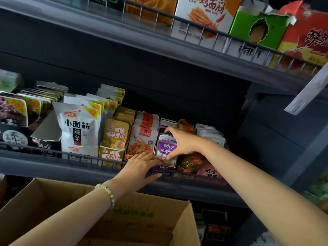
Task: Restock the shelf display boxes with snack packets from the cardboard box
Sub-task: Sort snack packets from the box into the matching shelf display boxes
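Purple packets [166, 148] — right hand [179, 141] grips stack, left hand [142, 165] touches display box [162, 170]

The flat purple-and-white foil snack packet [166, 150] is showing white lettering across a purple band. The tall white plastic pouch [79, 128] is carrying black characters and yellow corner flashes. The open brown cardboard box [44, 201] is bearing faint green print. The pale green bead bracelet [107, 190] is showing small gold spacers.

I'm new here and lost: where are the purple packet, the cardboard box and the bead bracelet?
purple packet [165, 147]: head view, front label.
cardboard box [150, 208]: head view, far wall.
bead bracelet [108, 192]: head view, beads at wrist.
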Action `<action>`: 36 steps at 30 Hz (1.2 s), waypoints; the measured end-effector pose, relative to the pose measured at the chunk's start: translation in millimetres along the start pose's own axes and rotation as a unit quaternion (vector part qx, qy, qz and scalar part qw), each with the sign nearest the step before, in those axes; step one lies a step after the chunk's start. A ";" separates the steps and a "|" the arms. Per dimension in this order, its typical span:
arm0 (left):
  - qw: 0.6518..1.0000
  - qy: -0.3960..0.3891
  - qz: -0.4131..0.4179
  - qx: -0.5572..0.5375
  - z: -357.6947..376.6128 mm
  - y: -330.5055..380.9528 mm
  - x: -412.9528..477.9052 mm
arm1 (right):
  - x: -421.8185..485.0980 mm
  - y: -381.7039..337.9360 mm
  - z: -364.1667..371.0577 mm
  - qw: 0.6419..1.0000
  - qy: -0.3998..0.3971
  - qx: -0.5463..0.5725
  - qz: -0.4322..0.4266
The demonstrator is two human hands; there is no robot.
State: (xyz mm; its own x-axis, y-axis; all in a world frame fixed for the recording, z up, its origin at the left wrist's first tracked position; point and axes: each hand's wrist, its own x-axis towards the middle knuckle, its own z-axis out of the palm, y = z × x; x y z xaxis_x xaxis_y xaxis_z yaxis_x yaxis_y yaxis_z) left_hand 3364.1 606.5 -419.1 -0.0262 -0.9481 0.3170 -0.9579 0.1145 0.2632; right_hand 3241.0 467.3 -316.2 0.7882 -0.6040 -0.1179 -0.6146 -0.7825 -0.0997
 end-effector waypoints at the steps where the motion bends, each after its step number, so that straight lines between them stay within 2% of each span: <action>1: 1.000 0.000 -0.001 -0.003 -0.2 -0.1 -0.1 | -0.3 0.6 0.3 1.000 0.003 0.004 0.001; 5: 1.000 0.003 -0.006 -0.004 0.2 0.9 -0.2 | -2.3 2.2 3.2 0.999 0.028 0.045 -0.001; 10: 1.000 0.017 0.005 -0.023 -0.1 -0.7 -1.8 | -13.0 1.4 -7.2 0.998 0.012 0.068 -0.003; 13: 0.991 0.086 0.012 -0.101 0.5 -1.5 -4.8 | -30.5 5.1 -16.5 0.996 0.007 0.088 0.026; 16: 0.982 0.139 0.011 -0.127 -1.9 2.1 -2.0 | -46.6 12.1 -13.2 0.994 0.013 0.092 0.050; 22: 0.979 0.089 -0.018 -0.181 -3.1 18.2 10.5 | -51.7 11.8 5.3 0.997 0.014 0.044 0.068; 28: 0.983 0.099 -0.047 -0.146 -5.7 19.4 7.3 | -52.8 3.8 7.9 0.998 0.005 0.031 0.059; 36: 0.987 0.046 -0.113 -0.106 -18.6 -7.9 -9.9 | -28.5 -2.3 5.9 0.996 -0.005 0.004 0.086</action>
State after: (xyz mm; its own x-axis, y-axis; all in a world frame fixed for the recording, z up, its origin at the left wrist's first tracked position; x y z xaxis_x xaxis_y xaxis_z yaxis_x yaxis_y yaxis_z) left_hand 3377.2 620.6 -407.4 0.2163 -0.9265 0.3081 -0.8549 -0.0273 0.5180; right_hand 3219.8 487.2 -318.5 0.6716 -0.7267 -0.1444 -0.7401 -0.6672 -0.0844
